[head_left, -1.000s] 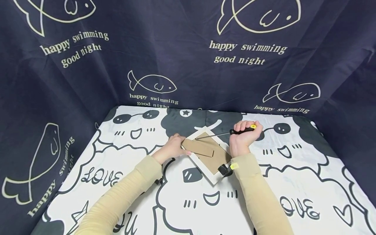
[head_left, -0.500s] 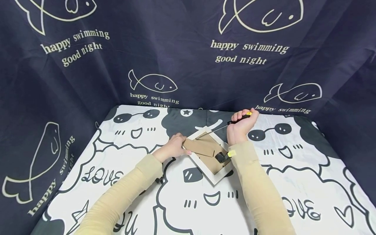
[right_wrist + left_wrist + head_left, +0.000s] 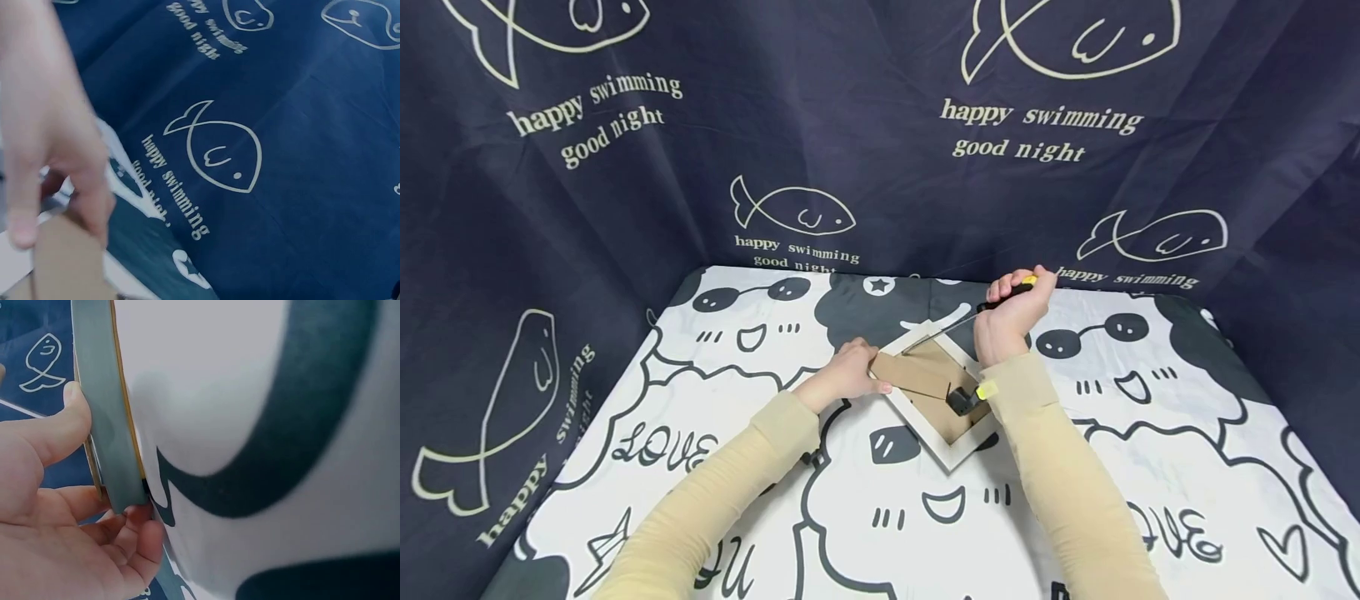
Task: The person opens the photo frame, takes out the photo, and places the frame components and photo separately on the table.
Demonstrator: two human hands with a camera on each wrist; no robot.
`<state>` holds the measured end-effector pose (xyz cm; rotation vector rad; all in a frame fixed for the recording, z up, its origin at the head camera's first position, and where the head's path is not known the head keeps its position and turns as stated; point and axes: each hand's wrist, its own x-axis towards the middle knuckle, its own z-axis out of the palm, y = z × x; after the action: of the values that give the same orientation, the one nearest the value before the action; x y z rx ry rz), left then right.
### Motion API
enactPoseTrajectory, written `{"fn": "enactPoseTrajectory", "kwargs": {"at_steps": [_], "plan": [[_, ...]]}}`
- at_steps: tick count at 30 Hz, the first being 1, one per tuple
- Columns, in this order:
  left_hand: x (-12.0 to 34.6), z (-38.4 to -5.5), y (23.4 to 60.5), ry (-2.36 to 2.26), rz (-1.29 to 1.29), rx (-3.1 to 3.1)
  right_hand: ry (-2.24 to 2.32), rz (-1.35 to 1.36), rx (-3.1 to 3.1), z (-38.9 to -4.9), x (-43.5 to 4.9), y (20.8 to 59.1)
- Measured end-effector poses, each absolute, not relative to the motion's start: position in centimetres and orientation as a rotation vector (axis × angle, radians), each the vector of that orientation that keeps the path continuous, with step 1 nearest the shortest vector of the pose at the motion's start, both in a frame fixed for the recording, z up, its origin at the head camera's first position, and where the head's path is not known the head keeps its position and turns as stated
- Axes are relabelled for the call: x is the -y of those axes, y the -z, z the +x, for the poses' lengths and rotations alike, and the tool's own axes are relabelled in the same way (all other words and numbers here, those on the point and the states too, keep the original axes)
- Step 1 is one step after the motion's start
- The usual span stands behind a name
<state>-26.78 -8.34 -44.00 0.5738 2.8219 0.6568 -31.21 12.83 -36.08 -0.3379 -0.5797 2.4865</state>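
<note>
Face down on the cloth lies a white picture frame [image 3: 937,451], turned cornerwise, its brown backing board [image 3: 953,423] and cardboard stand flap [image 3: 913,373] upward. My left hand [image 3: 848,372] pinches its left corner; the left wrist view shows the thumb on one face of the frame's edge [image 3: 107,425] and fingertips at the underside. With my right hand [image 3: 1013,315] I grip a screwdriver [image 3: 1011,292] by its black and yellow handle. Its thin shaft slants down left to the frame's upper inner edge; the exact tip contact is too small to tell.
A black wrist camera [image 3: 961,402] on the right sleeve hides part of the backing board. The table's patterned cloth [image 3: 700,400] spreads around the frame. A dark blue fish-print curtain [image 3: 895,150] hangs behind and at both sides.
My right hand has moved a little left and away from me, its wrist camera coming over the board. The screwdriver's tip end stays near the same spot. My left hand keeps its hold.
</note>
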Motion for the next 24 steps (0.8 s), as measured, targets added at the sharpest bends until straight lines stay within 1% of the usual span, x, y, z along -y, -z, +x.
{"fn": "enactPoseTrajectory", "kwargs": {"at_steps": [8, 24], "plan": [[8.0, -26.8, 43.7, -0.611, 0.489, -2.813, -2.512, -0.205, 0.527, -28.3, -13.4, 37.0], [8.1, -27.1, 43.8, -0.617, 0.497, -2.806, -2.458, 0.055, 0.536, -24.8, -13.4, 39.5]]}}
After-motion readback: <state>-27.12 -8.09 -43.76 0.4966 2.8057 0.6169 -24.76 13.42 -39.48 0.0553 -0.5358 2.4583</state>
